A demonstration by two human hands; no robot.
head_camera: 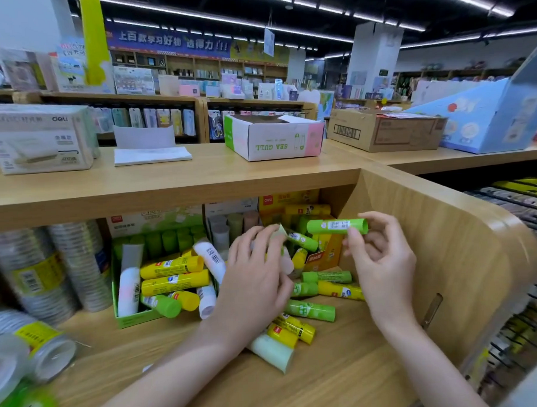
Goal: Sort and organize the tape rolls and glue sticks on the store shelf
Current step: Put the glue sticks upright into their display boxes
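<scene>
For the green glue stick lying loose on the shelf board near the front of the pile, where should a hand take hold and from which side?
Pinch the green glue stick across its middle, coming from above. It lies flat on the shelf with its top side open, while yellow sticks crowd its near side.

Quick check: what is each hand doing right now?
Left hand: fingers curled round a pale glue stick, partly hidden.
Right hand: pinching a green glue stick above the shelf.

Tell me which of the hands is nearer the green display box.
Left. The left hand hovers just right of the green display box; the right hand, pinching a green glue stick, is farther right.
</scene>
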